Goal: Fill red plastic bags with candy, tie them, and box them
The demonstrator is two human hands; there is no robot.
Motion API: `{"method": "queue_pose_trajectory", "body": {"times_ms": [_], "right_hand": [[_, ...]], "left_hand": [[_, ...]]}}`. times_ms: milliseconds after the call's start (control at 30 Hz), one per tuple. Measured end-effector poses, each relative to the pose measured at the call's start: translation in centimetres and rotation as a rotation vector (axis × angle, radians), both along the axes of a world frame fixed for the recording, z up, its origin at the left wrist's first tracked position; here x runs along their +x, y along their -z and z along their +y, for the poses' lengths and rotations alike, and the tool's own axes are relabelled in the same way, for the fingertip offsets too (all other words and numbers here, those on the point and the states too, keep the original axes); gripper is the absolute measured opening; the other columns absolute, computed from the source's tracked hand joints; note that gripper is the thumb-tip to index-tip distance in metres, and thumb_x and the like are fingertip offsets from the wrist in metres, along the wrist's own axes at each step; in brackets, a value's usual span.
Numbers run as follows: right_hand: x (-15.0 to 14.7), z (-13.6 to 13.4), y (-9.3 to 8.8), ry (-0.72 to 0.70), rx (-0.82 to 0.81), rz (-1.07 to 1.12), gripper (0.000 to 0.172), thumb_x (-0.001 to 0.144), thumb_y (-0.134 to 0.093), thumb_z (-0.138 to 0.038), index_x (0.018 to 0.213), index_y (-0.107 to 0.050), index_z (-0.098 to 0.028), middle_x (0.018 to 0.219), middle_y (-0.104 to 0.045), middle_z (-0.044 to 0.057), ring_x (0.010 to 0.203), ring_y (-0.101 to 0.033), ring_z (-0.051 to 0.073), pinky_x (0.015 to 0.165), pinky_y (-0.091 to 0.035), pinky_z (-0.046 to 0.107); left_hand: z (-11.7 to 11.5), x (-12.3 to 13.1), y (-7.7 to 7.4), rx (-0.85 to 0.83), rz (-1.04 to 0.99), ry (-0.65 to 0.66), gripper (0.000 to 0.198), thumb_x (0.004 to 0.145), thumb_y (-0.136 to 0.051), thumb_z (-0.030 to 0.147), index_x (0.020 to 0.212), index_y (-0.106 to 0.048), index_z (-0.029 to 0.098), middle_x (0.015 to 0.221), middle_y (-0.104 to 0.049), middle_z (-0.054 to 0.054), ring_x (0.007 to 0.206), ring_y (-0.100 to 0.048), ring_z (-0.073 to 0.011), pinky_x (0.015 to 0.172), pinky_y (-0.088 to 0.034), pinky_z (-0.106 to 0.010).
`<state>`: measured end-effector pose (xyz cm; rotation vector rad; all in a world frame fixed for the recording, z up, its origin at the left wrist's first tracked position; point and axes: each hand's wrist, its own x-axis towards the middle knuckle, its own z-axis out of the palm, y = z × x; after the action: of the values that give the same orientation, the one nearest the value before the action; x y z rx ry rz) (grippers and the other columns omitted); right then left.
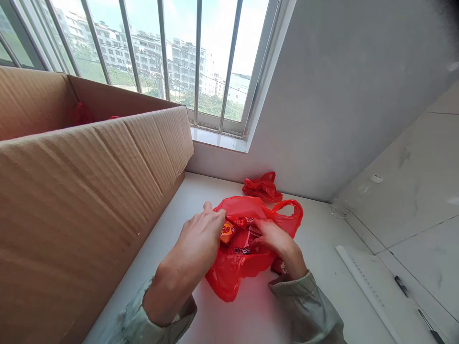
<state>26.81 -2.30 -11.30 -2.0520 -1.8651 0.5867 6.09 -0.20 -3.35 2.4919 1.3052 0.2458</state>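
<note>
A thin red plastic bag (229, 282) lies open on the white surface, with several small wrapped packets inside. An orange-and-red packet (227, 232) shows near my left hand (204, 234), whose fingers curl over the bag's left rim and grip it; the fingertips are partly hidden. From the right, my right hand (274, 238) reaches into the bag's mouth. Its thumb and fingers close around a small red packet (253, 234). Another dark red packet (279, 266) sits outside the bag, below my right wrist.
A large open cardboard box (89, 200) with red plastic inside fills the left side. Behind the bag lies a crumpled red plastic bag (263, 187) by the wall. To the right are a white strip (369, 291), a black pen (400, 285) and a dark-handled tool (432, 327). A barred window stands behind.
</note>
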Motion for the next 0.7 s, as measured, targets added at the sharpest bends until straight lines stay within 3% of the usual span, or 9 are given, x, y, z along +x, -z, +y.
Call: {"method": "queue_pose_trajectory", "body": {"times_ms": [100, 200, 367, 433, 567, 700], "right_hand": [[0.5, 0.0, -0.5, -0.049, -0.043, 0.021, 0.011, 0.074, -0.059, -0.008, 0.073, -0.065, -0.017, 0.072, -0.069, 0.000, 0.065, -0.058, 0.014, 0.056, -0.038, 0.022], [0.7, 0.5, -0.5, -0.036, 0.007, -0.004, 0.022, 0.083, -0.048, -0.008, 0.072, -0.066, -0.016, 0.073, -0.069, 0.003, 0.066, -0.059, 0.015, 0.061, -0.040, 0.024], [-0.4, 2.0, 1.2, -0.019, 0.157, -0.052, 0.029, 0.088, -0.047, -0.007, 0.109, -0.066, -0.015, 0.110, -0.069, 0.010, 0.097, -0.061, 0.018, 0.083, -0.043, 0.026], [-0.8, 2.6, 2.0, -0.031, 0.183, -0.074, 0.025, 0.085, -0.055, -0.010, 0.108, -0.066, -0.015, 0.117, -0.066, 0.011, 0.105, -0.058, 0.020, 0.090, -0.041, 0.028], [-0.7, 3.0, 2.6, -0.010, 0.197, -0.114, 0.009, 0.079, -0.060, -0.007, 0.078, -0.065, -0.015, 0.097, -0.068, 0.008, 0.093, -0.059, 0.019, 0.083, -0.042, 0.027], [-0.4, 2.6, 2.0, 0.032, 0.212, -0.113, 0.013, 0.083, -0.053, -0.007, 0.080, -0.062, -0.016, 0.082, -0.067, 0.003, 0.076, -0.059, 0.015, 0.069, -0.040, 0.023]], "left_hand": [[0.0, 0.1, -0.2, -0.029, 0.035, 0.035, 0.028, 0.082, -0.036, -0.001, 0.085, -0.057, 0.018, 0.096, -0.058, -0.008, 0.085, -0.059, -0.0203, 0.076, -0.043, -0.029], [0.1, 0.2, -0.2, -0.006, -0.018, 0.088, 0.028, 0.083, -0.037, 0.000, 0.086, -0.057, 0.019, 0.096, -0.058, -0.007, 0.088, -0.059, -0.0198, 0.078, -0.043, -0.029], [0.4, 0.4, -0.1, 0.048, -0.106, 0.162, 0.029, 0.083, -0.038, 0.001, 0.088, -0.060, 0.019, 0.097, -0.060, -0.007, 0.088, -0.061, -0.0201, 0.079, -0.044, -0.029], [0.5, 0.6, -0.1, 0.058, -0.120, 0.172, 0.029, 0.083, -0.037, 0.001, 0.086, -0.060, 0.019, 0.096, -0.061, -0.007, 0.086, -0.062, -0.0199, 0.078, -0.045, -0.028], [0.6, 0.6, -0.1, 0.064, -0.122, 0.173, 0.029, 0.083, -0.037, 0.001, 0.087, -0.060, 0.019, 0.095, -0.061, -0.007, 0.086, -0.063, -0.0197, 0.077, -0.045, -0.028], [0.6, 0.4, 0.0, 0.085, -0.116, 0.172, 0.026, 0.086, -0.039, 0.003, 0.086, -0.061, 0.018, 0.094, -0.063, -0.006, 0.081, -0.063, -0.0186, 0.073, -0.046, -0.027]]}}
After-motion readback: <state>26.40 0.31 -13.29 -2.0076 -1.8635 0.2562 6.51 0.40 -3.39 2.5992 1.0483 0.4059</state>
